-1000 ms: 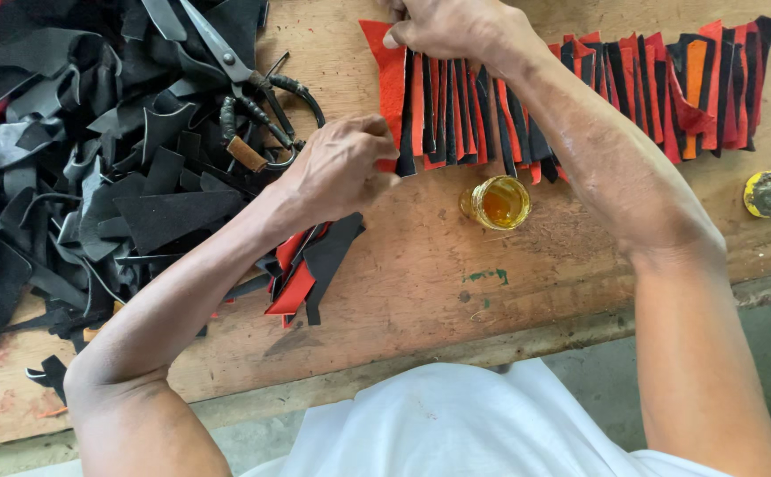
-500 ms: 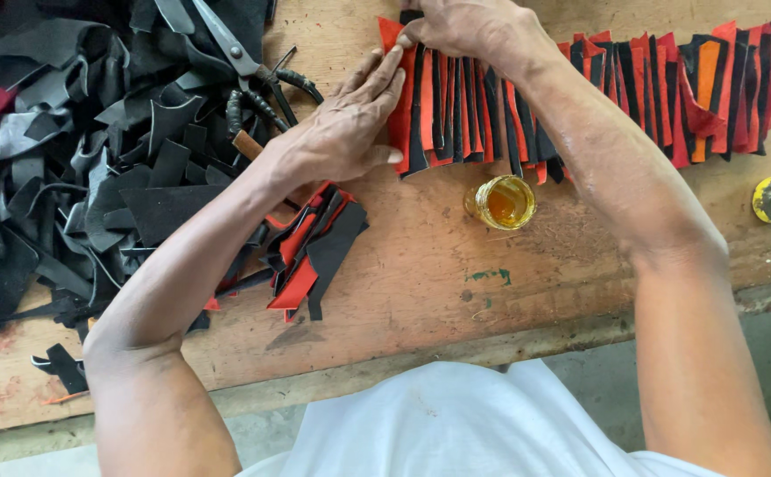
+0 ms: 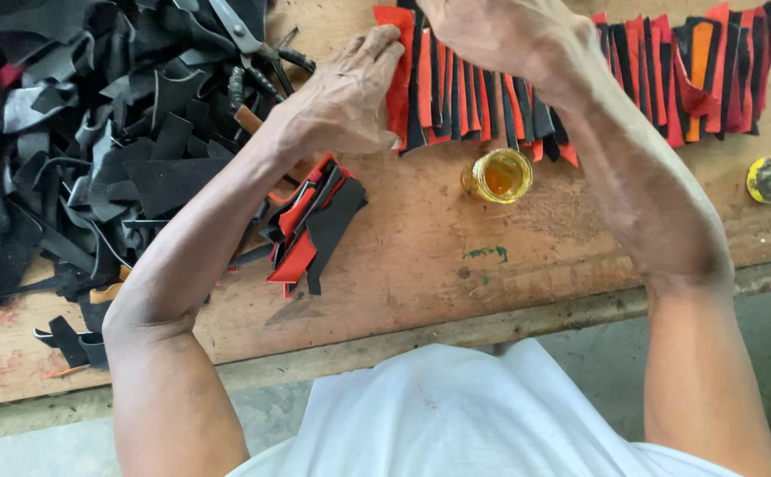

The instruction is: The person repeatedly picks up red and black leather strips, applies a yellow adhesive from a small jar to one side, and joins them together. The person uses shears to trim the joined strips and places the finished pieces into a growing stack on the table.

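- The left hand (image 3: 346, 93) lies flat with fingers loosely together, the fingertips (image 3: 387, 40) pressing on the end strip (image 3: 398, 66), an orange one at the left end of the row (image 3: 580, 75).
- It grips nothing; it only presses down.
- The right hand (image 3: 491, 31) rests on the top of the row, fingers curled down onto the strips; whether it pinches one cannot be told.
- The row of orange and black strips runs along the far side of the table (image 3: 421, 265), overlapping like a fan.
- A small jar (image 3: 500, 175) of yellow liquid stands just below the row.
- A small stack (image 3: 313, 225) of strips lies under the left wrist.
- A black pile (image 3: 76, 132) fills the left, with scissors (image 3: 257, 44) on it.
- A lid (image 3: 770, 179) sits at the right.
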